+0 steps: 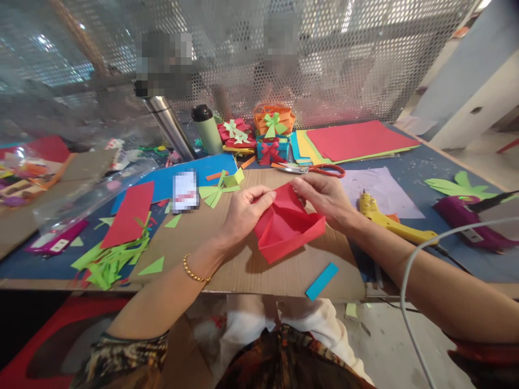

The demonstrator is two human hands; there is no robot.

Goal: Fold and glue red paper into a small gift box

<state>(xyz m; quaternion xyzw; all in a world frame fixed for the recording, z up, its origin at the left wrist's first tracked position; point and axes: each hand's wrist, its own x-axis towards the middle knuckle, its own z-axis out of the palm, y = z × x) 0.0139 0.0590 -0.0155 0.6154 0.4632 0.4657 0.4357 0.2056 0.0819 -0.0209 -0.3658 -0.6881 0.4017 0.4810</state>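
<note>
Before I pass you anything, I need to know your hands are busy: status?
Both hands gripping red folded-paper box, open side up. Blue paper strip lies nearby on cardboard.

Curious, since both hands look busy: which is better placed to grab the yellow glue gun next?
Probably the right hand, though it holds the red paper: it is nearer the glue gun than the left hand.

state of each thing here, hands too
left hand: gripping red paper box
right hand: gripping it too
red paper box: part-folded, top open
green bottle: standing, lid on
steel flask: standing
glue gun: lying down, cord attached
scissors: lying flat, blade opening unclear
green paper strips: cut, heaped loose
large red sheet: flat, atop other sheets
</note>
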